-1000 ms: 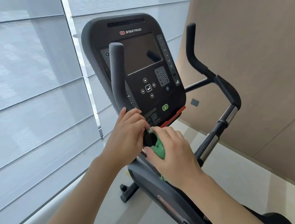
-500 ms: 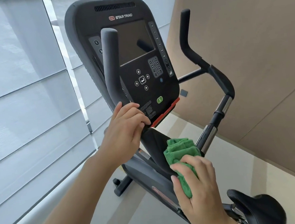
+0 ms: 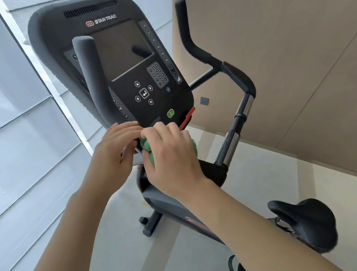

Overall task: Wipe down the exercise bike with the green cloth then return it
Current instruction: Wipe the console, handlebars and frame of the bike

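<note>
The green cloth [image 3: 146,149] is back up from beside the frame, bunched now just under the console [image 3: 118,59], at the foot of the left handlebar [image 3: 93,78]. The right hand [image 3: 171,156] covers it, fingers curled over the wad and pressing it against the bar's base; only slivers of green show. The left hand [image 3: 116,152] sits touching alongside, fingers curled around the bar's base beside the cloth. Wiping is mid-course, I'd say, around the handlebar mount. Next comes a firm rub along that junction, then up the grip; the right handlebar [image 3: 216,63] and saddle [image 3: 305,221] look yet to be reached.
</note>
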A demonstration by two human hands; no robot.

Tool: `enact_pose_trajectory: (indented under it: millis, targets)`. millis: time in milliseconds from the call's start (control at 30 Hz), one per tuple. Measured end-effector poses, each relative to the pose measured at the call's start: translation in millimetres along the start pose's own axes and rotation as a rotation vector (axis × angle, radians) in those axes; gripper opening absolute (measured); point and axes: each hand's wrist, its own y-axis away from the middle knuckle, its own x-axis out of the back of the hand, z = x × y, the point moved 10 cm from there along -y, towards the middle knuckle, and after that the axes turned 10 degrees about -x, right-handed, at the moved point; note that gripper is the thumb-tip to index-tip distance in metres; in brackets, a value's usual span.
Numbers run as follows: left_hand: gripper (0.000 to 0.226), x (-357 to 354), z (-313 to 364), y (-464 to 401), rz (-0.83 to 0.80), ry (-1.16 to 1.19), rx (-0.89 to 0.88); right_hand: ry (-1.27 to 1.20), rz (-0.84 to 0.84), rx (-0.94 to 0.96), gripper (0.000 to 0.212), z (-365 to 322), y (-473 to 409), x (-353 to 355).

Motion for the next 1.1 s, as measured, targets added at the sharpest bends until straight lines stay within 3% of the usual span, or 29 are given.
enact_pose_trajectory:
  millis: [133,433,867,1100]
  targets:
    - [0.033,0,5,2,0.007,-0.039,-0.028,-0.134,-0.015,0.001,0.022,28,39,15]
    - [0.011,-9,8,6,0.03,0.032,0.093,-0.306,-0.002,0.022,0.017,115,127,32]
    - [0.01,-11,13,0,0.071,0.035,0.159,-0.174,-0.081,0.085,0.015,48,-14,-4]
    - [0.019,-11,9,3,0.085,0.048,0.189,-0.32,-0.105,0.071,0.016,72,24,13]
